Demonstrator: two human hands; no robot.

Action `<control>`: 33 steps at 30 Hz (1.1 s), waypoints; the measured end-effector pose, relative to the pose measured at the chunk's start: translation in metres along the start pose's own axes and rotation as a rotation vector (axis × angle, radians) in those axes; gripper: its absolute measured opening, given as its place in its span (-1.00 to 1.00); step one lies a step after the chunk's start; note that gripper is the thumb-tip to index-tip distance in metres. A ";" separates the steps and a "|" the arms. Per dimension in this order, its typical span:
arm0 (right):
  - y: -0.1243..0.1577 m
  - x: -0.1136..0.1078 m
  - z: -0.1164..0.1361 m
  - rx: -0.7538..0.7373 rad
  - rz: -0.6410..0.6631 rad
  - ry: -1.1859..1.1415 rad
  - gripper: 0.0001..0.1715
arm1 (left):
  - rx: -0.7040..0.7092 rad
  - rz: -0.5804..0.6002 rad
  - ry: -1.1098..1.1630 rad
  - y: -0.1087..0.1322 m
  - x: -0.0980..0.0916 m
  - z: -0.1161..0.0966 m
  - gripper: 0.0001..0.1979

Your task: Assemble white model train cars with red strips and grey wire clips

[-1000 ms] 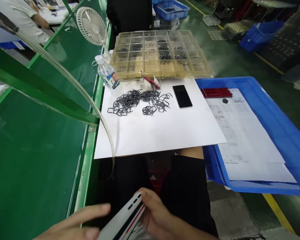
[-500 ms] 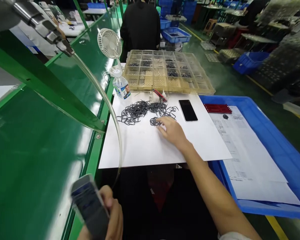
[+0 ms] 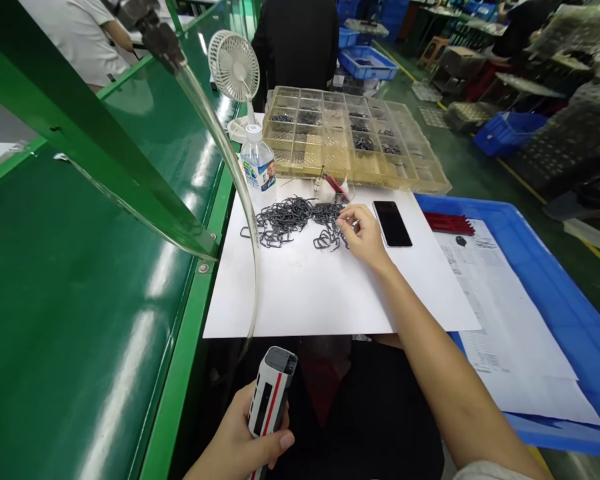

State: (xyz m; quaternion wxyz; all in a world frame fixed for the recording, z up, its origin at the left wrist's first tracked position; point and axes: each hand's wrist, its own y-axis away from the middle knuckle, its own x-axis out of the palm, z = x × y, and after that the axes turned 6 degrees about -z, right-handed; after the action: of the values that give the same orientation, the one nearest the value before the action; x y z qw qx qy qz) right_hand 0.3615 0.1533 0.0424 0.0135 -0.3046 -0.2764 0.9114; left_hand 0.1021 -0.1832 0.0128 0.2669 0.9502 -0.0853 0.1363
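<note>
My left hand is wrapped round a white and black handheld device with a red stripe, held upright below the table's front edge. On the white tabletop lies a pile of thin black curved pieces, with a smaller loose group in front. My right hand is at the right edge of this pile, thumb and fingertips drawn together in a pinch. Whatever lies between those fingertips is too small to make out. A black phone rests just right of that hand.
A clear compartment box stands at the back, beside a water bottle and a white fan. A clear hose hangs across the table's left side. At right is a blue tray with papers. A person sits beyond.
My right hand has moved from the small front group to the pile's right edge. The device in my left hand has moved right and turned, so its striped side shows. The view has shifted slightly.
</note>
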 end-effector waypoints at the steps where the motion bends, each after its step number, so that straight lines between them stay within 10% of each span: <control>1: 0.002 -0.001 0.001 -0.008 -0.052 -0.012 -0.83 | 0.004 0.001 -0.012 0.000 0.002 -0.002 -0.45; 7: 0.019 -0.014 0.010 -0.025 -0.228 0.040 -0.78 | 0.052 -0.005 -0.077 0.001 0.005 -0.005 -0.49; 14: 0.072 -0.037 0.015 0.159 0.224 0.118 -0.85 | 0.055 0.016 -0.152 -0.001 0.003 0.007 -0.53; 24: 0.107 -0.039 0.022 -0.026 0.216 0.183 -0.73 | 0.020 -0.054 -0.240 0.001 0.007 0.013 -0.54; 33: 0.152 -0.064 0.154 0.134 0.436 -0.494 -0.74 | 0.078 -0.019 -0.356 -0.001 0.019 -0.002 -0.56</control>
State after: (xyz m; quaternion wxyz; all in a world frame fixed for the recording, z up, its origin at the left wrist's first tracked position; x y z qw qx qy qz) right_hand 0.3493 -0.0644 0.1012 -0.2292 -0.1250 -0.1390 0.9553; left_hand 0.1204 -0.1828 0.0195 0.2119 0.9697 -0.1171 -0.0334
